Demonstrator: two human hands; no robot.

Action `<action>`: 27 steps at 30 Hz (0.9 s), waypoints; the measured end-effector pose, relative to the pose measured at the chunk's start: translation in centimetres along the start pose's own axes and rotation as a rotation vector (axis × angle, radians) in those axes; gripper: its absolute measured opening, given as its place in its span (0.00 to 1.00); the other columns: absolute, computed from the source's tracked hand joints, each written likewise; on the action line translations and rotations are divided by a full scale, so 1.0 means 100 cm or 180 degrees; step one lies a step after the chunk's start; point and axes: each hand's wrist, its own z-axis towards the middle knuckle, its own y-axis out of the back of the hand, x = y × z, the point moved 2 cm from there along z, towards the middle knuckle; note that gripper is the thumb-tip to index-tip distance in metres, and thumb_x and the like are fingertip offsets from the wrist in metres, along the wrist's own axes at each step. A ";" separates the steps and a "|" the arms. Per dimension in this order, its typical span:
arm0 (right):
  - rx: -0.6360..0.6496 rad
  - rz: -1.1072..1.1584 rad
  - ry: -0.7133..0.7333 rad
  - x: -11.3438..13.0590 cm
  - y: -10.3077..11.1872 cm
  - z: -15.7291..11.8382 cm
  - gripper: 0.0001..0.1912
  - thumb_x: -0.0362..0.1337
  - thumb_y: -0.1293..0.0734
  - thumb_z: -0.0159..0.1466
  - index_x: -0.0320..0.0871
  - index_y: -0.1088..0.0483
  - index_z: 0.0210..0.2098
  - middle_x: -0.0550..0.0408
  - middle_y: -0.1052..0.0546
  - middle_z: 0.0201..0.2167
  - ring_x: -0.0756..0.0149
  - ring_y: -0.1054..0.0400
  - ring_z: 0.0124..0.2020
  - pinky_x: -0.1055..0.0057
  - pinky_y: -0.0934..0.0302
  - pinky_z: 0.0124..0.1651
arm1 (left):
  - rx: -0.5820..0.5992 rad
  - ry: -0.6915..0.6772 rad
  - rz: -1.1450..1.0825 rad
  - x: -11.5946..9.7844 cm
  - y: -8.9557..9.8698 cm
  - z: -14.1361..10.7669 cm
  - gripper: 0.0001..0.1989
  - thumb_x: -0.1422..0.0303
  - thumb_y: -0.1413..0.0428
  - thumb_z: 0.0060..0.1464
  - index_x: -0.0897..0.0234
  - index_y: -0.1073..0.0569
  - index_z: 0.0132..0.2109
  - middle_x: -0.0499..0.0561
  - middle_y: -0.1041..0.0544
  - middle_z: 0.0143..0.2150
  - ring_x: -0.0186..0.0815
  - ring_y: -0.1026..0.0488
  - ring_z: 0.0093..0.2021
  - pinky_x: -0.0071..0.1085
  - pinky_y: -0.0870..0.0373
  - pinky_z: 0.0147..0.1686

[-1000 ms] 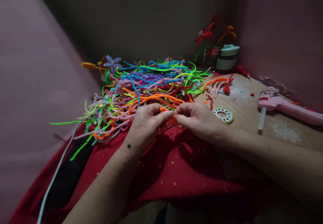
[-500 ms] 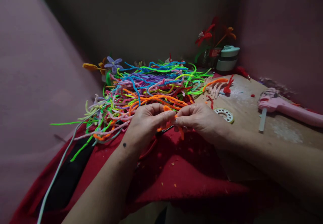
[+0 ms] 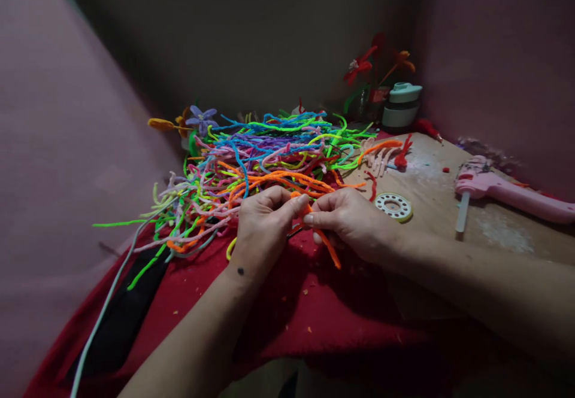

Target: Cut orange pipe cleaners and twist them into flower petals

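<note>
Two bare hands, close together, above a red-clothed counter (image 3: 309,302); both forearms cut off by the picture's edges.

Left hand (image 3: 268,218): grip pinched, thumb to fingers, on an orange fuzzy stem (image 3: 331,251).

Right hand (image 3: 348,213): grip closed just beside it, apparently on the same stem, whose middle the fingers hide; one end hangs below this hand.

One slender dark item (image 3: 293,232), beneath the hands, mostly covered; kind not discernible.

One heap of multicoloured fuzzy stems (image 3: 278,152), beyond the hands; lower layers buried.

One white cable (image 3: 105,303), leaving at the bottom edge.

One tan board (image 3: 476,248), at right, bearing a pierced white ring (image 3: 393,207) and a pink glue gun (image 3: 516,194), its handle end cropped.

Containers, far right: one lidded pale-green and dark vessel (image 3: 401,111), contents concealed; beside it, one dim holder (image 3: 380,94) with red flowers (image 3: 359,69) rising from it, outline lost in shadow.
</note>
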 end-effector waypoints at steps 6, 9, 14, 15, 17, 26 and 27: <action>-0.0035 -0.0006 0.0216 -0.004 0.001 0.002 0.11 0.31 0.36 0.52 0.39 0.37 0.14 0.62 0.38 0.09 0.79 0.49 0.11 0.77 0.55 0.16 | -0.0015 -0.0040 0.0017 -0.002 0.000 0.001 0.12 0.65 0.43 0.47 0.66 0.31 0.22 0.43 0.34 0.18 0.26 0.41 0.20 0.23 0.43 0.21; 0.0015 0.0105 0.0179 -0.005 0.001 0.001 0.12 0.32 0.35 0.52 0.39 0.38 0.14 0.62 0.38 0.10 0.79 0.49 0.12 0.77 0.55 0.17 | 0.0256 0.0072 -0.0180 -0.002 0.004 0.005 0.11 0.64 0.44 0.49 0.66 0.29 0.25 0.44 0.32 0.20 0.26 0.39 0.20 0.23 0.42 0.21; 0.0141 0.0083 0.0094 -0.006 -0.001 0.002 0.11 0.33 0.35 0.51 0.39 0.37 0.15 0.61 0.37 0.10 0.78 0.50 0.11 0.75 0.56 0.16 | -0.0163 -0.0415 0.0326 0.000 0.004 0.003 0.09 0.65 0.45 0.50 0.65 0.29 0.25 0.45 0.30 0.21 0.28 0.37 0.22 0.25 0.39 0.25; 0.0149 0.0096 0.0067 -0.006 -0.001 0.003 0.10 0.32 0.35 0.51 0.39 0.37 0.15 0.61 0.36 0.10 0.78 0.50 0.11 0.75 0.56 0.16 | -0.0293 -0.0629 0.0551 0.000 0.003 0.001 0.09 0.66 0.45 0.50 0.64 0.29 0.25 0.46 0.29 0.23 0.29 0.35 0.23 0.26 0.38 0.27; 0.0181 0.0195 0.0025 -0.009 -0.002 0.004 0.09 0.31 0.36 0.51 0.39 0.36 0.15 0.60 0.35 0.11 0.77 0.49 0.11 0.75 0.56 0.16 | -0.0484 -0.0968 0.0905 -0.002 0.001 -0.001 0.09 0.66 0.46 0.51 0.64 0.29 0.26 0.47 0.28 0.24 0.31 0.33 0.26 0.26 0.37 0.30; 0.0014 0.0589 0.0131 -0.010 0.002 0.006 0.11 0.34 0.34 0.52 0.38 0.36 0.16 0.60 0.35 0.10 0.79 0.49 0.11 0.76 0.57 0.16 | 0.0718 0.0227 -0.0340 0.003 0.013 0.014 0.12 0.61 0.44 0.49 0.66 0.28 0.27 0.46 0.30 0.23 0.27 0.36 0.22 0.23 0.41 0.24; 0.0013 0.0609 0.0139 -0.009 0.003 0.006 0.11 0.34 0.34 0.52 0.38 0.35 0.16 0.60 0.35 0.10 0.79 0.49 0.11 0.76 0.57 0.16 | 0.0834 0.0286 -0.0379 0.004 0.013 0.014 0.11 0.62 0.42 0.47 0.66 0.28 0.27 0.45 0.31 0.23 0.26 0.37 0.23 0.23 0.41 0.24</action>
